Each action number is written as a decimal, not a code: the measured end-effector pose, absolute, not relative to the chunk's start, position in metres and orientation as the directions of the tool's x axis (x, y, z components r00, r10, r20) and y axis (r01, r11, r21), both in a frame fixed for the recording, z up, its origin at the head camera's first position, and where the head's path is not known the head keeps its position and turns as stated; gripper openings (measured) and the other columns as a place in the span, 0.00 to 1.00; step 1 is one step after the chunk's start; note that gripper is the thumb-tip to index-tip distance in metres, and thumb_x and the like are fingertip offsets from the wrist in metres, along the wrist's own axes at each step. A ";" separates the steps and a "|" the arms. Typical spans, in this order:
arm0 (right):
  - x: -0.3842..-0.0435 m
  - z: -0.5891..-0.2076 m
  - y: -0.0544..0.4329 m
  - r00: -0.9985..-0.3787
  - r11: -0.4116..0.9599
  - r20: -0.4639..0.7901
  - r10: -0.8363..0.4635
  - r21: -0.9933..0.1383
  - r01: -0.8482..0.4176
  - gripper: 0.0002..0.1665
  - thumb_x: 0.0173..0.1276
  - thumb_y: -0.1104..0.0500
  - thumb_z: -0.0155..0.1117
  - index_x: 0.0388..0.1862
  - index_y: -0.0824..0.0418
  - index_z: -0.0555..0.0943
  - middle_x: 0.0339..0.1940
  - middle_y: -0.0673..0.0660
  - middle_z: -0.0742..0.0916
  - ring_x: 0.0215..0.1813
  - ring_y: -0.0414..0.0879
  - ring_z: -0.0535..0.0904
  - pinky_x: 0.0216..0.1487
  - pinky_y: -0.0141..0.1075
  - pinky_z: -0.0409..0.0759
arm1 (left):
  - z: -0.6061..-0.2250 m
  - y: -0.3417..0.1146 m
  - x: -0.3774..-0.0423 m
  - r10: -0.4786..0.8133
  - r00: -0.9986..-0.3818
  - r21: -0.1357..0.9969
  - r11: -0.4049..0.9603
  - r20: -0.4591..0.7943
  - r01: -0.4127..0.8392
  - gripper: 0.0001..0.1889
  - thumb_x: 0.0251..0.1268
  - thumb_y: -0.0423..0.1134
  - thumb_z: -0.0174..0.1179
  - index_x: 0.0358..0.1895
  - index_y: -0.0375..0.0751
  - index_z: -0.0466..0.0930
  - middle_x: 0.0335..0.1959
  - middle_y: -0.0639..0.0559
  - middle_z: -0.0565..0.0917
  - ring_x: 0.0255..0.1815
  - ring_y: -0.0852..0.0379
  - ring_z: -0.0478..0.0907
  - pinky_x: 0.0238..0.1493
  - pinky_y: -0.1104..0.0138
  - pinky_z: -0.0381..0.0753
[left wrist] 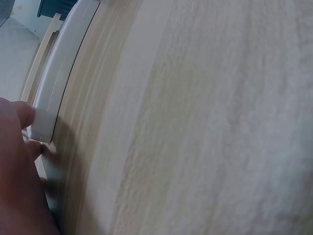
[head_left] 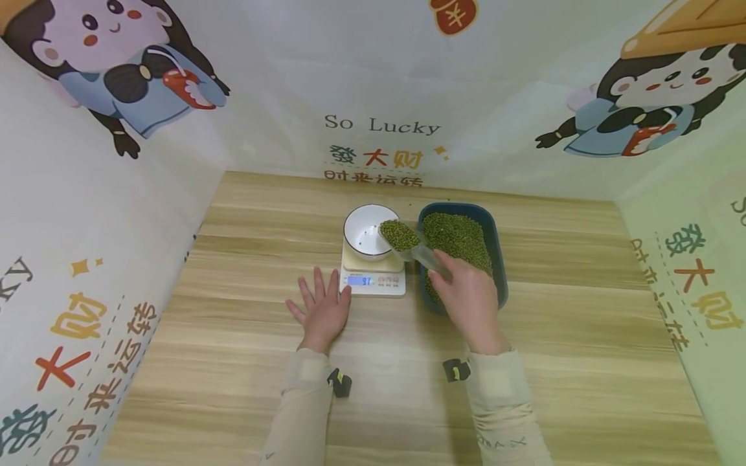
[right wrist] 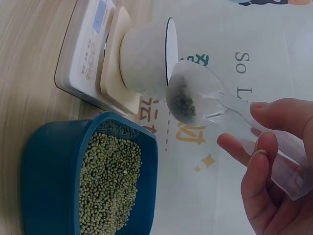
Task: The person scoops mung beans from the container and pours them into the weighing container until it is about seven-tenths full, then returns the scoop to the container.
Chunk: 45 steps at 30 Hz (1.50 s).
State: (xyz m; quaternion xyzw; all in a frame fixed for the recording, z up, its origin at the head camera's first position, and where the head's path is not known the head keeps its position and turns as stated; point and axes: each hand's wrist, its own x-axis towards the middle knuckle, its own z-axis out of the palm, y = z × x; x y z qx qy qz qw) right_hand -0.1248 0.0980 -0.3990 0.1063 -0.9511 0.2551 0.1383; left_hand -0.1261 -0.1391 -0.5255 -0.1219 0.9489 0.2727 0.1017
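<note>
My right hand (head_left: 471, 299) grips the handle of a clear plastic scoop (right wrist: 210, 105) heaped with green mung beans (head_left: 399, 235). The scoop's front end is over the right rim of a white bowl (head_left: 364, 226), which has a few dark specks inside. That bowl stands on a white kitchen scale (head_left: 373, 283) with a lit display. Fingers spread, my left hand (head_left: 325, 316) lies at the scale's lower left corner; in the left wrist view its fingertips touch the scale's side (left wrist: 54, 93). Right of the scale, a blue bin (right wrist: 51, 171) holds many more mung beans.
The wood-grain table (head_left: 245, 362) meets printed white sheets (head_left: 280, 77) at the back and both sides. A few stray beans lie on the table behind the bin. Black straps with small devices (head_left: 456, 370) sit at both wrists.
</note>
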 end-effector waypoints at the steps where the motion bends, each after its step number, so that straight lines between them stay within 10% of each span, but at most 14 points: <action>1: -0.125 -0.399 0.098 -0.939 0.848 0.316 -0.133 -0.454 -0.273 0.21 0.59 0.56 0.62 0.52 0.59 0.78 0.39 0.59 0.85 0.14 0.41 0.67 0.12 0.32 0.63 | -0.525 -0.139 -0.126 -0.173 -0.950 0.494 0.822 -0.259 -0.285 0.31 0.66 0.61 0.27 0.70 0.56 0.44 0.71 0.50 0.30 0.66 0.41 0.17 0.52 0.39 0.14; 23: -0.117 -0.394 0.099 -0.946 0.856 0.286 -0.151 -0.442 -0.270 0.21 0.59 0.56 0.62 0.51 0.59 0.78 0.42 0.60 0.84 0.28 0.50 0.81 0.21 0.39 0.75 | -0.530 -0.139 -0.120 -0.183 -0.949 0.487 0.824 -0.258 -0.291 0.30 0.67 0.61 0.26 0.70 0.56 0.44 0.71 0.50 0.30 0.66 0.41 0.18 0.52 0.39 0.14; 45: -0.120 -0.387 0.098 -0.940 0.864 0.303 -0.157 -0.420 -0.280 0.21 0.59 0.56 0.63 0.51 0.59 0.78 0.41 0.60 0.84 0.18 0.44 0.73 0.15 0.34 0.69 | -0.527 -0.140 -0.125 -0.182 -0.954 0.505 0.815 -0.239 -0.282 0.31 0.66 0.61 0.27 0.70 0.57 0.45 0.71 0.50 0.30 0.66 0.42 0.17 0.52 0.39 0.13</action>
